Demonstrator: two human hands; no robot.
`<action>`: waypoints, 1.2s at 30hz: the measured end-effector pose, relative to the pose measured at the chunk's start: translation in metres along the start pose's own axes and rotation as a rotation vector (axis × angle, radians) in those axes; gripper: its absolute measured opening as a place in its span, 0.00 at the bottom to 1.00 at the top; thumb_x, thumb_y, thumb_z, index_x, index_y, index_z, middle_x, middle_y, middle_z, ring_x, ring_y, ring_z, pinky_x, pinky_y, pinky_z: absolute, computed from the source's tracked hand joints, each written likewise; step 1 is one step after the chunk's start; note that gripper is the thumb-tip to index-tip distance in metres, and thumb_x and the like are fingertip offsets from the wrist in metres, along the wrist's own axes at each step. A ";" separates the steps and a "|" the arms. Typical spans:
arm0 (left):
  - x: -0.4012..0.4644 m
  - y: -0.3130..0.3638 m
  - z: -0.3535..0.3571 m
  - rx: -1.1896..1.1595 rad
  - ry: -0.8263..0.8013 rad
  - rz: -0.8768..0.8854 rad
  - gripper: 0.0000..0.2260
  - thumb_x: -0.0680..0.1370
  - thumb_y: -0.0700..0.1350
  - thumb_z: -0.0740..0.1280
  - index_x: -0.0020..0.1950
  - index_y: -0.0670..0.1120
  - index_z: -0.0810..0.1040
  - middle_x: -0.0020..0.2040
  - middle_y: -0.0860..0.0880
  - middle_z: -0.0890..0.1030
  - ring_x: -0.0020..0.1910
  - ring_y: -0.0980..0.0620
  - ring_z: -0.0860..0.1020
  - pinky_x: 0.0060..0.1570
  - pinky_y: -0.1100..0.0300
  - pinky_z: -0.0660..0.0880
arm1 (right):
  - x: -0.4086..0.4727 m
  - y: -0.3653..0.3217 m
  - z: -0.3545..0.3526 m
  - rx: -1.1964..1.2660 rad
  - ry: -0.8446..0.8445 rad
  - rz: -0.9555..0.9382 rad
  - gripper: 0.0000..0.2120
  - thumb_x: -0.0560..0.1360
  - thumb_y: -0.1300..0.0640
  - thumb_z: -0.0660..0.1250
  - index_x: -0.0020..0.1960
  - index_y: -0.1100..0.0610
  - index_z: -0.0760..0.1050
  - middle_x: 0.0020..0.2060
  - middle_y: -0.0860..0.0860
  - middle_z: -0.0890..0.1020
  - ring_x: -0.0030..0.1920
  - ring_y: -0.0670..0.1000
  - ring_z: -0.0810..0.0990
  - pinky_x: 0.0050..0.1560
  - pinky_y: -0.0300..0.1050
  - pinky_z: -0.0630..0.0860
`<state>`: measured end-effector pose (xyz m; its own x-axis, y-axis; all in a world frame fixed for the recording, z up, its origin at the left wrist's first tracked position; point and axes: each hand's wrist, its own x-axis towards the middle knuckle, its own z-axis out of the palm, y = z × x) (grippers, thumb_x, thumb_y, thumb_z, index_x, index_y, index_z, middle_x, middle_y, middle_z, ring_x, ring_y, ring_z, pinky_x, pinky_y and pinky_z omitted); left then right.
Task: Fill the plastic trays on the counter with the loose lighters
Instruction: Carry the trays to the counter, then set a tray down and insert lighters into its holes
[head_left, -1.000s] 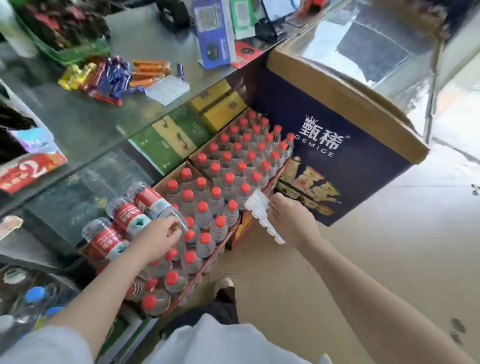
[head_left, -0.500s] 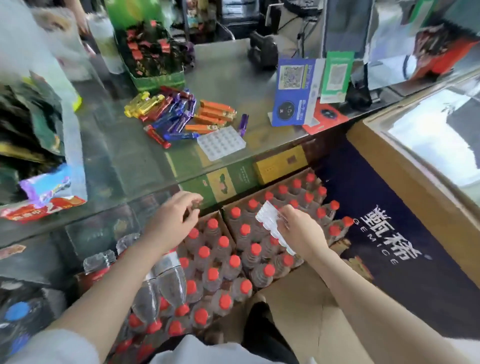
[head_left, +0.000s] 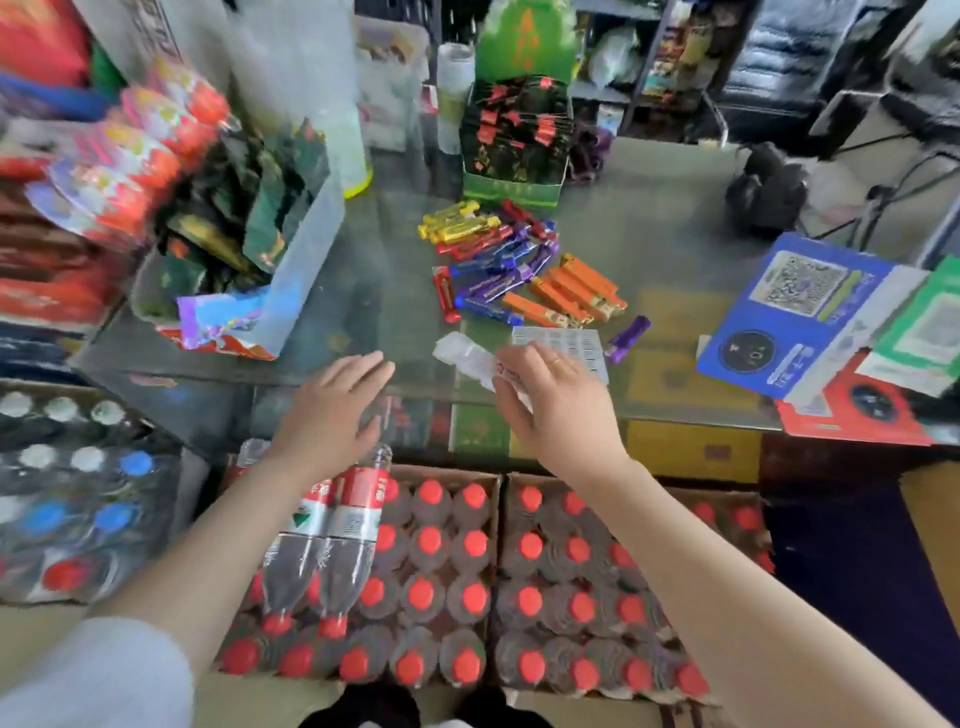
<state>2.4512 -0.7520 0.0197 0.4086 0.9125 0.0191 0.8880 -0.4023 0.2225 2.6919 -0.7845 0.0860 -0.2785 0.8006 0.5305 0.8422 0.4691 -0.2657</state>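
A heap of loose lighters (head_left: 511, 262) in yellow, red, purple and orange lies on the glass counter (head_left: 384, 291). One purple lighter (head_left: 627, 339) lies apart to the right. A clear plastic tray (head_left: 571, 343) with a grid of cells rests flat near the counter's front edge. My right hand (head_left: 553, 400) grips a second clear plastic tray (head_left: 465, 356) and holds it over the counter edge, just left of the flat tray. My left hand (head_left: 332, 410) hovers at the counter edge with straight fingers and holds nothing.
A green display box (head_left: 511, 174) of packets stands behind the lighters. A clear bin (head_left: 291, 270) of snack bags sits at the left. QR code signs (head_left: 810, 306) stand at the right. Cartons of red-capped bottles (head_left: 467, 582) fill the floor below the counter.
Both hands rose from the bottle cartons to the counter edge. My right hand carried the clear tray up with it. The view tilted up onto the counter top.
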 end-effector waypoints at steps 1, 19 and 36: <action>0.001 -0.003 -0.001 -0.019 -0.005 0.001 0.26 0.70 0.52 0.55 0.64 0.42 0.74 0.64 0.42 0.75 0.61 0.41 0.74 0.59 0.46 0.71 | 0.008 0.000 0.010 -0.060 -0.011 -0.065 0.06 0.73 0.59 0.63 0.47 0.59 0.76 0.35 0.54 0.80 0.34 0.58 0.78 0.30 0.45 0.75; 0.040 -0.038 -0.023 -0.297 -0.032 0.081 0.41 0.64 0.60 0.74 0.70 0.46 0.64 0.68 0.48 0.68 0.67 0.49 0.65 0.67 0.49 0.61 | 0.046 0.006 0.071 -0.036 -0.134 0.257 0.11 0.76 0.57 0.58 0.54 0.59 0.75 0.50 0.56 0.79 0.49 0.60 0.76 0.45 0.51 0.74; 0.042 -0.055 -0.018 -0.337 0.050 0.034 0.43 0.57 0.73 0.62 0.64 0.47 0.69 0.61 0.50 0.70 0.61 0.51 0.66 0.60 0.57 0.59 | 0.090 0.036 0.079 -0.083 -0.244 0.618 0.08 0.73 0.56 0.66 0.51 0.57 0.74 0.49 0.55 0.78 0.50 0.58 0.72 0.48 0.51 0.69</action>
<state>2.4156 -0.6904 0.0254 0.4183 0.9050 0.0780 0.7510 -0.3928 0.5307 2.6606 -0.6655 0.0604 0.1784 0.9788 0.1008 0.9105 -0.1254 -0.3940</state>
